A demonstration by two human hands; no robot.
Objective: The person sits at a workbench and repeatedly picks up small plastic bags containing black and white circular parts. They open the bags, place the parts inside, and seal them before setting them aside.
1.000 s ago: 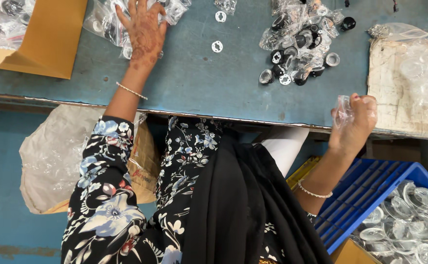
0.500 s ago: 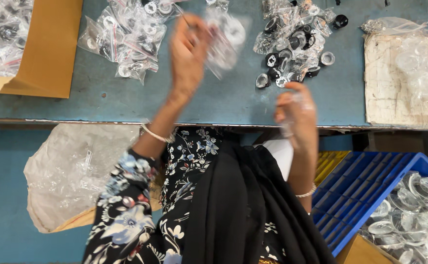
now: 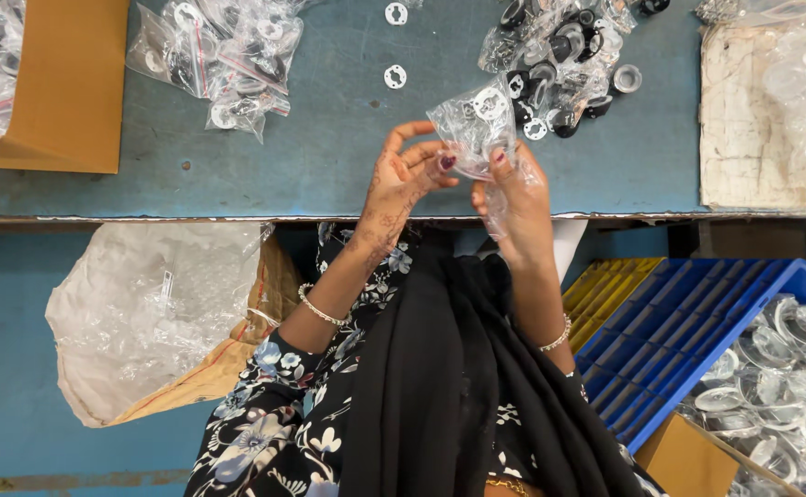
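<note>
Both hands meet over the near edge of the blue-grey table [image 3: 329, 156]. My left hand [image 3: 401, 179] and my right hand [image 3: 513, 198] pinch the same small clear plastic bag [image 3: 473, 124], which has a white ring-shaped part inside. The left fingers grip the bag's lower left edge; the right fingers hold its right side, with loose film trailing over that hand. Both wrists wear thin bracelets.
A pile of filled clear bags [image 3: 224, 55] lies at the far left-centre, loose black and white ring parts [image 3: 559, 55] at the far right-centre, two white rings [image 3: 395, 75] between. A cardboard box [image 3: 63, 83] stands left, a blue crate [image 3: 743, 368] of clear round parts lower right, a sack [image 3: 155, 313] lower left.
My left hand came back from the bag pile with a clear bag, my right hand rose from the crate side, and the two now hold the bag together near the table edge.
</note>
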